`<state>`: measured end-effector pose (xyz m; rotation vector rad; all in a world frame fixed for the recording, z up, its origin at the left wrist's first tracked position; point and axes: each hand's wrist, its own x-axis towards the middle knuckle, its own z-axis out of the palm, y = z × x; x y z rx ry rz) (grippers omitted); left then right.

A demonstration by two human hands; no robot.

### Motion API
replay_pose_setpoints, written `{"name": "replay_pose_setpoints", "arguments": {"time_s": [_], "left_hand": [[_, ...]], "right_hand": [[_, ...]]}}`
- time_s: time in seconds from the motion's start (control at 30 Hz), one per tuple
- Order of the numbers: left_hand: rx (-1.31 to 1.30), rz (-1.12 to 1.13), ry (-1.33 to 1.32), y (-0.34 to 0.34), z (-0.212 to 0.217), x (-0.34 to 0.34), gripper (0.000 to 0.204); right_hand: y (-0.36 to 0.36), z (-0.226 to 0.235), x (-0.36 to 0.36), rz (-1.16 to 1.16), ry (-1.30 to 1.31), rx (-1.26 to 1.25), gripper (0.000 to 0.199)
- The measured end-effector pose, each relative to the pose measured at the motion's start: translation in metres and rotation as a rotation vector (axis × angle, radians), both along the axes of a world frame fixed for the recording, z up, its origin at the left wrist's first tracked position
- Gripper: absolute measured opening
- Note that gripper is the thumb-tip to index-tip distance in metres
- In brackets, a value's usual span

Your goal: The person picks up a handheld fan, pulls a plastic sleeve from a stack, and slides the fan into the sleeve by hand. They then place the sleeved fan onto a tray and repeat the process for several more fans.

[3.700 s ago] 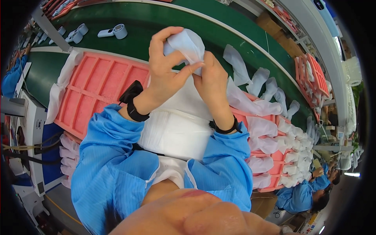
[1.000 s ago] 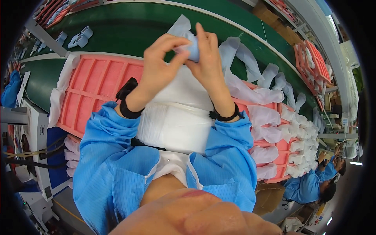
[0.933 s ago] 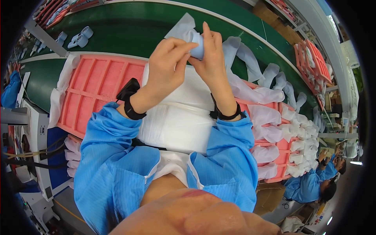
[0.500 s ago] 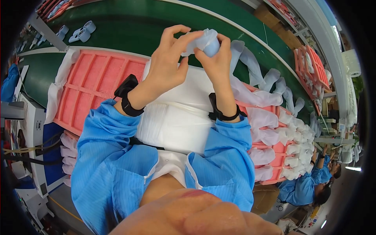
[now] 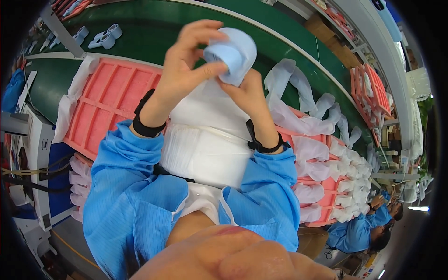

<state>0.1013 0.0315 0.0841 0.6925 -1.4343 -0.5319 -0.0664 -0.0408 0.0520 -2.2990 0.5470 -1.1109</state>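
Above the green bench, both my hands hold a light-blue hollow round part (image 5: 225, 55) with a thin white wrapping sheet (image 5: 247, 51) around its far and right sides. My left hand (image 5: 193, 56) has its thumb and bent fingers on the part's left side, by its round opening. From below and the right, my right hand (image 5: 248, 93) grips it through the sheet; some of its fingers are hidden. Below my hands, between my forearms, lies a thick stack of thin white sheets (image 5: 205, 154).
A pink compartment tray (image 5: 112, 100) is at left. At right, pink trays (image 5: 329, 196) carry several white-wrapped pieces (image 5: 310, 154). Similar light-blue parts (image 5: 107, 37) lie on the green bench (image 5: 154, 32). Co-workers in blue (image 5: 350, 231) sit at lower right.
The light-blue part has come nearer and slightly left, and turned so its round opening shows. My left hand has moved from the sheet's edge onto the part's side.
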Motion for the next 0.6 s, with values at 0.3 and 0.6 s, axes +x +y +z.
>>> {"name": "replay_pose_setpoints", "arguments": {"time_s": [0.3, 0.6], "left_hand": [[-0.376, 0.681, -0.261, 0.002, -0.016, -0.022, 0.022], [0.142, 0.474, 0.067, -0.03, 0.002, 0.028, 0.013]], "right_hand": [[0.02, 0.005, 0.003, -0.44, 0.16, -0.253, 0.047], [-0.002, 0.01, -0.009, 0.114, 0.144, 0.728, 0.047]]}}
